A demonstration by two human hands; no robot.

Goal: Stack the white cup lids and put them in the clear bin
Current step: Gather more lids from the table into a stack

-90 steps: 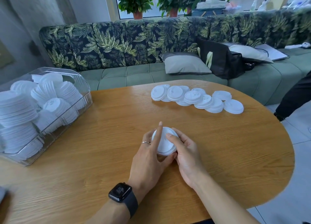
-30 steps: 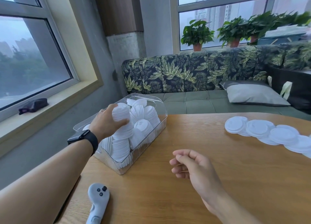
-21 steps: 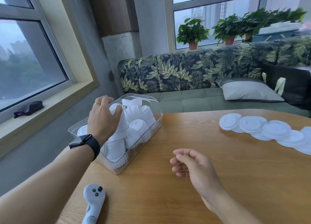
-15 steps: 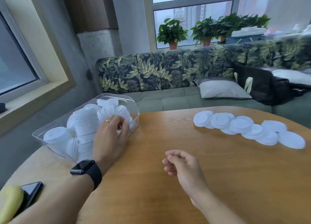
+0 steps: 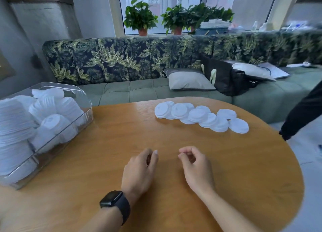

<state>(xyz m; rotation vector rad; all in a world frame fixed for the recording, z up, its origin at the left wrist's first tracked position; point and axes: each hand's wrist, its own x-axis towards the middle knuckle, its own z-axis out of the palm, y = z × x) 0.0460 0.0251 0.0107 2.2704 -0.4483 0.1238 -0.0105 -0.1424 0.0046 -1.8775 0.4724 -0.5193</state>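
The job is sitting partway through. The clear bin point(image 5: 86, 109) at the left of the wooden worktop point(image 5: 244, 170) is already holding many stacked white lids point(image 5: 17, 122), several columns leaning against each other inside it. A loose batch of white cup lids point(image 5: 200, 116) is lying at the far side of the worktop, well apart from the bin, overlapping in a ragged row and not yet gathered into a stack. By my reckoning, that batch is what is left: collecting it, nesting it and carrying it over.

Neither hand is carrying anything. The left hand point(image 5: 139, 169), with a dark watch point(image 5: 113, 202) on its wrist, and the right hand point(image 5: 195, 163) are hovering low over the near middle of the worktop, each grip loose, fingers softly curled round nothing.

The bin's left end is running off the frame edge, so how full it is cannot be judged. Its stacks are blurring into one another, and no count is possible. Among the loose lids, the overlaps are hiding whether some are already nested. The left fingertips are tucking under the palm, out of sight.
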